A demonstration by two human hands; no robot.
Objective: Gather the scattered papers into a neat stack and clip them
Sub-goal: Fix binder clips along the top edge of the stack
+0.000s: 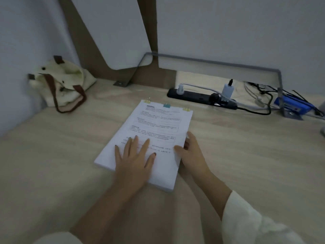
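Paper stack [154,124] (binder clips [166,105] on far edge): left hand [134,155] flat, right hand [192,152] pinching right edge; final squaring, likely release next.

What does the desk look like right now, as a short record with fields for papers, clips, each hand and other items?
papers: one squared paper stack, flat on desk
clips: three binder clips along far edge, yellow, teal, yellow
left hand: flat on stack, fingers spread
right hand: holds stack's right edge, thumb on top
other: tote bag back left, power strip behind
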